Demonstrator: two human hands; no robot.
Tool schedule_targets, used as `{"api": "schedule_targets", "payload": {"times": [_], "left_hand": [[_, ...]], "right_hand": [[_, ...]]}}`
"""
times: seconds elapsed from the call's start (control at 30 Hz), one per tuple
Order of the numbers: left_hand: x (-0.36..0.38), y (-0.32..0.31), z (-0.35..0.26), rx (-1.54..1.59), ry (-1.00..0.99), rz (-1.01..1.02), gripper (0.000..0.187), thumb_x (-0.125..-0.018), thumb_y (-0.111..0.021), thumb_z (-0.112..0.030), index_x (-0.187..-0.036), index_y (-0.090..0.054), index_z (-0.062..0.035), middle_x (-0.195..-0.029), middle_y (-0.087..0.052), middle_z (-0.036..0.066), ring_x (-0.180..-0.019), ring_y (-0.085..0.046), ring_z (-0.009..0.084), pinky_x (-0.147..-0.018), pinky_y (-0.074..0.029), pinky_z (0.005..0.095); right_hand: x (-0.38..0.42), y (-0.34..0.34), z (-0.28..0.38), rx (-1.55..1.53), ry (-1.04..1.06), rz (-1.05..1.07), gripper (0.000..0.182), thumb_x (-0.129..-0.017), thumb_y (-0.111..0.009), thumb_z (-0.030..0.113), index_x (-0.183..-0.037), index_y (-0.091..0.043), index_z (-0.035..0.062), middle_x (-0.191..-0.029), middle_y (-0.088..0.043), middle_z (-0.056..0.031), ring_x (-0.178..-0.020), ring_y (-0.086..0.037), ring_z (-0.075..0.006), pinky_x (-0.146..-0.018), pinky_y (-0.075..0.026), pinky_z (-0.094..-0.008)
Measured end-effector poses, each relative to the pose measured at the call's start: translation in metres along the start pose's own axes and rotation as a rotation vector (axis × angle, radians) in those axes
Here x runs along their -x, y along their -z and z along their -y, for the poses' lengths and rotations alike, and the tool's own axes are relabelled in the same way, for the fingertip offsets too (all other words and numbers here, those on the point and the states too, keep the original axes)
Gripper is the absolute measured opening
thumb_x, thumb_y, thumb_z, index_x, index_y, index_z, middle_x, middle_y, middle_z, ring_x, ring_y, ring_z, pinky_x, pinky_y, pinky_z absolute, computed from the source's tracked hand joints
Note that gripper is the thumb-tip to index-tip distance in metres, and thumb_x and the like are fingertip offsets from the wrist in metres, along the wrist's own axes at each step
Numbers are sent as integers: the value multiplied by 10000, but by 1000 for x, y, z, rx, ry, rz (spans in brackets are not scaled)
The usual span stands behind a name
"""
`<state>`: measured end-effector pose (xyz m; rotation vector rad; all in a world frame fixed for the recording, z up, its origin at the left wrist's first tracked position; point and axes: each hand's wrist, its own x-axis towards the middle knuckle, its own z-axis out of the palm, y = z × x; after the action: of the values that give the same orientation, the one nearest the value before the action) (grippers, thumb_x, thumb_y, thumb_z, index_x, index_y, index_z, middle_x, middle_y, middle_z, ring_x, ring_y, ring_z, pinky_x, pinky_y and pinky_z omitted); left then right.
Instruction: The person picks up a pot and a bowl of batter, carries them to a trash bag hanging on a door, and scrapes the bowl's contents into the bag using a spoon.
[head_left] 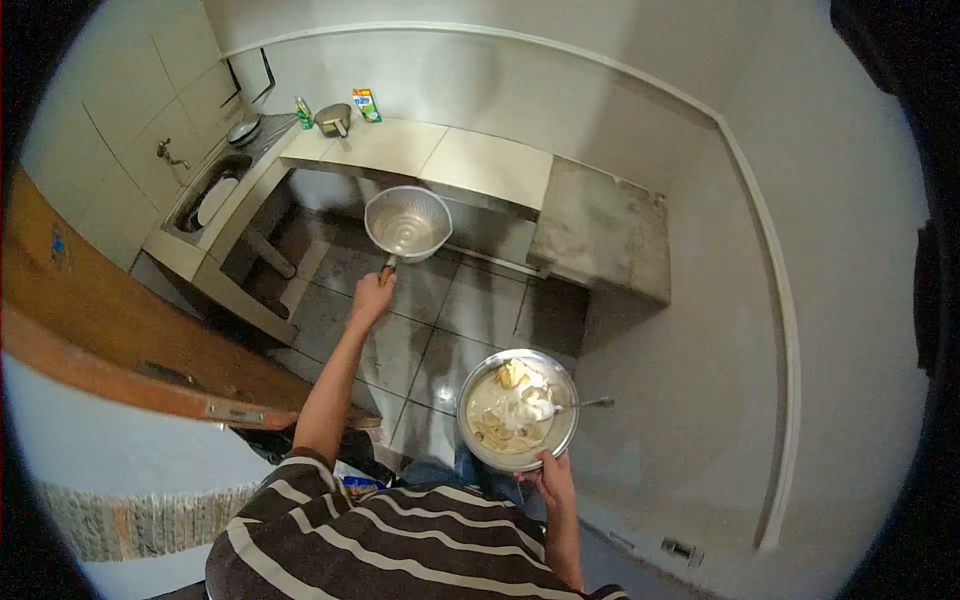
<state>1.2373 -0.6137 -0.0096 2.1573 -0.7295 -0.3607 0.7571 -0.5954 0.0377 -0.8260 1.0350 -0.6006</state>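
My left hand (373,299) is closed around the wooden handle of a metal saucepan (408,225), which is held out ahead of me above the floor. The pan's inside shows bare, shiny metal. In my right hand (553,478) is the near rim of a round metal bowl (468,440), close to my body. A pale creamy liquid fills the bowl, with yellowish slices, a yellow lump and a white mound in it. A metal spoon (597,403) rests in the bowl, its handle sticking out over the right rim. The fingers beneath the bowl are partly hidden.
A tiled counter (385,148) runs along the far wall, carrying a small pot (332,121), a green bottle (304,112) and a carton (367,105). At left are a sink (190,207) and tap (170,155). A wooden door (150,330) stands close to my left arm; a concrete slab (605,230) juts out at right.
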Motion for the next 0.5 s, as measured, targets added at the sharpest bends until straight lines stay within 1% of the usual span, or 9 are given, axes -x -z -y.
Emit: {"api": "schedule_targets", "payload": {"times": [0.03, 0.07, 0.1, 0.17, 0.2, 0.27, 0.33, 0.43, 0.5], "left_hand": [[-30, -8, -2, 14, -47, -57, 435, -862, -578, -374, -856, -626, 58, -696, -626, 187, -625, -635, 304, -598, -482, 419], [-54, -21, -1, 31, -85, -103, 434, -863, -589, -373, -849, -618, 60, -634, -607, 146, -531, -622, 235, -519, -480, 391], [-71, -23, -13, 58, -56, -90, 426, -863, -589, -378, -845, -623, 47, -625, -608, 138, -520, -619, 238, -514, -478, 384], [-109, -29, -30, 98, -20, -90, 419, -863, -588, -383, -841, -628, 34, -616, -608, 130, -510, -616, 241, -509, -476, 378], [-105, -16, -27, 123, -4, -55, 414, -863, -587, -383, -831, -630, 28, -609, -608, 126, -507, -615, 245, -505, -475, 377], [-136, -12, -32, 137, 51, -27, 409, -864, -585, -383, -821, -631, 21, -603, -608, 122, -504, -614, 248, -501, -475, 377], [-125, 10, -55, 132, 144, 42, 440, -857, -584, -371, -853, -619, 68, -671, -642, 176, -537, -650, 279, -541, -512, 385], [-167, -15, -23, 174, 81, 74, 421, -859, -579, -362, -870, -622, 56, -690, -646, 175, -539, -652, 269, -533, -513, 378], [-174, -16, -24, 166, 73, 73, 415, -859, -578, -361, -874, -627, 51, -717, -652, 181, -565, -659, 271, -552, -516, 384]], "right_hand": [[-19, -13, 17, 38, -33, 45, 443, -867, -376, 34, -1276, -233, -59, -907, -601, -251, -590, -646, -292, -451, -564, -340], [-40, -24, 35, 46, -16, 73, 442, -868, -378, 37, -1277, -238, -50, -910, -601, -251, -594, -646, -294, -457, -570, -339], [-59, -33, 56, 64, 2, 99, 440, -869, -381, 40, -1279, -243, -42, -912, -602, -251, -598, -647, -296, -463, -575, -339], [-102, -36, 76, 84, -48, 93, 444, -865, -382, 41, -1280, -244, -37, -919, -599, -256, -594, -643, -298, -459, -571, -343], [-91, -47, 62, 67, -43, 83, 449, -861, -384, 41, -1282, -246, -32, -925, -596, -260, -590, -640, -300, -455, -567, -346], [-114, -66, 81, 49, -43, 58, 458, -848, -393, 37, -1277, -252, -36, -916, -600, -257, -563, -630, -298, -443, -554, -351], [-105, -70, 75, 66, 7, 105, 456, -838, -399, 30, -1267, -266, -44, -911, -598, -257, -555, -629, -297, -442, -550, -354], [-94, -85, 79, 46, 48, 35, 445, -835, -397, 25, -1256, -280, -56, -907, -603, -250, -557, -630, -288, -441, -545, -341], [-82, -98, 85, 58, 60, 22, 433, -839, -393, 25, -1249, -285, -62, -908, -604, -247, -557, -629, -287, -441, -542, -336]]}}
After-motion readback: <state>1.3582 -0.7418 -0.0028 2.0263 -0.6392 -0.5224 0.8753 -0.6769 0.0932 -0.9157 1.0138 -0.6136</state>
